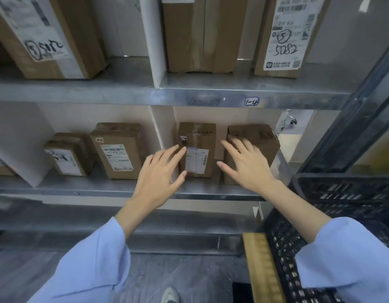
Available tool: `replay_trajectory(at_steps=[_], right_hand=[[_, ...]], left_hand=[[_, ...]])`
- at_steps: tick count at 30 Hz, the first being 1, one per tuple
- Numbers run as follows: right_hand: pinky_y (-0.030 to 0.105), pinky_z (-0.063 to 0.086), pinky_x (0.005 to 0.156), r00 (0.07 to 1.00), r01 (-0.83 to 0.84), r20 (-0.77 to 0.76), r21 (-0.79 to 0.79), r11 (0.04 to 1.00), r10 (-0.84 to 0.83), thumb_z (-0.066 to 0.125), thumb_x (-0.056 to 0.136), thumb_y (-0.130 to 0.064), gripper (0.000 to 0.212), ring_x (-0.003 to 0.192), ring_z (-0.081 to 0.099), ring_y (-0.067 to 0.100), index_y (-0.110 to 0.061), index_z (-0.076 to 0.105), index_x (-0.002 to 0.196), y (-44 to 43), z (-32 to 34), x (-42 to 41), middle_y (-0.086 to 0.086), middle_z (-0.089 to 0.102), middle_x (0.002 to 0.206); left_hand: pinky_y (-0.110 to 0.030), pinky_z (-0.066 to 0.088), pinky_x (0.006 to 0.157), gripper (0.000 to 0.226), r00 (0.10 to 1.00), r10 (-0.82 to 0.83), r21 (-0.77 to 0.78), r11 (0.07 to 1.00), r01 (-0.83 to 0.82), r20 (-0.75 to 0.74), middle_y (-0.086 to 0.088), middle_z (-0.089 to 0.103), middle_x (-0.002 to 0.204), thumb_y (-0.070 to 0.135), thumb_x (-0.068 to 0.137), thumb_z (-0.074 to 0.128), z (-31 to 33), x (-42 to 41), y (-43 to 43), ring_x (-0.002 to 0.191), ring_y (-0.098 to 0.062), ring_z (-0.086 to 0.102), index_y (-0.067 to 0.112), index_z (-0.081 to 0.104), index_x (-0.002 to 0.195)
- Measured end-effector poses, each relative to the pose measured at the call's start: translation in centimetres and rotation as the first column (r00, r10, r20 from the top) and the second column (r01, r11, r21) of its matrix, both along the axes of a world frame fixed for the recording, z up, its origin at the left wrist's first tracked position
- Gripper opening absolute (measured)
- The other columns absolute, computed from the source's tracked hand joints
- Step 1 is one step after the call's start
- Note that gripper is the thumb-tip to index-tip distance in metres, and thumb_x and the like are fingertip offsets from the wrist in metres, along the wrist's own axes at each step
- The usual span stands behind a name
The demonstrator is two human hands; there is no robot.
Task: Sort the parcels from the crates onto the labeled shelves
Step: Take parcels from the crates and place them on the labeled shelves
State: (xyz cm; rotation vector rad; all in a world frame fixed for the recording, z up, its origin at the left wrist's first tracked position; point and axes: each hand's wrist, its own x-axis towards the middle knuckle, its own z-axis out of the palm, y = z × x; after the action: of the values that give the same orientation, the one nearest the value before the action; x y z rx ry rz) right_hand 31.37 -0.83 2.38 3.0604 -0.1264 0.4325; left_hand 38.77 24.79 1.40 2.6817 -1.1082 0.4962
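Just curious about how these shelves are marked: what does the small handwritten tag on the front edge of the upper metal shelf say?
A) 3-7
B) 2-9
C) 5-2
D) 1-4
D: the small blue-bordered tag stuck on the front edge of the upper metal shelf reads 1-4, just above the boxes the hands are reaching toward.

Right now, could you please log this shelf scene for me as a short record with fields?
left hand: open, fingers at the middle box
right hand: open, flat on the right box
shelf tag: 1-4
lower shelf: four boxes, divider between pairs
crate: black, at right
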Motion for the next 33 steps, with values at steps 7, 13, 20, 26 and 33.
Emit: replay_trajectory(at_steps=[7, 13, 20, 26, 33], right_hand=[[0.041, 0.028, 0.114, 0.989, -0.147, -0.011, 0.109, 0.983, 0.149, 0.029, 0.099, -0.062, 0.07, 0.148, 0.02, 0.026, -0.03, 0.011, 0.158, 8.2, -0.7, 1.2, 0.001, 0.019, 0.164], [0.042, 0.032, 0.113, 0.958, -0.283, 0.013, 0.177, 0.943, 0.286, 0.03, 0.099, -0.063, 0.07, 0.148, 0.022, 0.024, -0.031, 0.009, 0.158, 15.2, -1.2, 3.5, -0.001, 0.019, 0.164], [0.047, 0.034, 0.111, 0.947, -0.316, 0.018, 0.202, 0.927, 0.319, 0.04, 0.099, -0.057, 0.073, 0.148, 0.019, 0.025, -0.029, 0.009, 0.158, 21.1, -1.5, 8.3, 0.0, 0.015, 0.164], [0.047, 0.04, 0.102, 0.984, -0.176, 0.054, 0.198, 0.964, 0.168, 0.059, 0.091, -0.048, 0.079, 0.138, 0.033, 0.034, -0.027, 0.02, 0.156, 24.7, -2.6, 14.2, 0.006, 0.02, 0.162], [0.05, 0.044, 0.103, 0.996, 0.028, 0.075, 0.215, 0.976, -0.045, 0.079, 0.08, -0.033, 0.086, 0.145, 0.026, 0.035, -0.02, 0.034, 0.152, 27.9, -4.9, 19.1, 0.012, 0.028, 0.158]], left_hand=[[-0.037, 0.032, 0.104, 0.063, 0.982, 0.186, 0.0, 0.983, -0.186, -0.016, -0.003, 0.041, 0.153, 0.052, 0.097, 0.029, -0.5, -1.2, 7.2, 0.134, -0.024, 0.041, 0.022, 0.036, 0.151], [-0.038, 0.031, 0.104, 0.068, 0.934, 0.357, 0.064, 0.932, -0.356, -0.013, -0.004, 0.039, 0.154, 0.055, 0.095, 0.022, -0.3, -0.1, 12.6, 0.137, -0.025, 0.038, 0.021, 0.034, 0.152], [-0.04, 0.029, 0.108, 0.067, 0.883, 0.466, 0.04, 0.885, -0.464, -0.055, -0.005, 0.037, 0.155, 0.053, 0.094, 0.032, -1.3, 4.2, 18.5, 0.141, -0.026, 0.034, 0.02, 0.033, 0.153], [-0.042, 0.03, 0.107, 0.061, 0.864, 0.491, 0.038, 0.871, -0.49, -0.111, -0.007, 0.037, 0.155, 0.048, 0.099, 0.044, -2.9, 10.9, 24.3, 0.14, -0.028, 0.033, 0.019, 0.034, 0.152], [-0.042, 0.033, 0.1, 0.067, 0.869, 0.461, 0.103, 0.887, -0.45, -0.182, -0.014, 0.047, 0.143, 0.054, 0.093, 0.036, -4.6, 20.7, 30.1, 0.129, -0.033, 0.041, 0.011, 0.04, 0.144]])
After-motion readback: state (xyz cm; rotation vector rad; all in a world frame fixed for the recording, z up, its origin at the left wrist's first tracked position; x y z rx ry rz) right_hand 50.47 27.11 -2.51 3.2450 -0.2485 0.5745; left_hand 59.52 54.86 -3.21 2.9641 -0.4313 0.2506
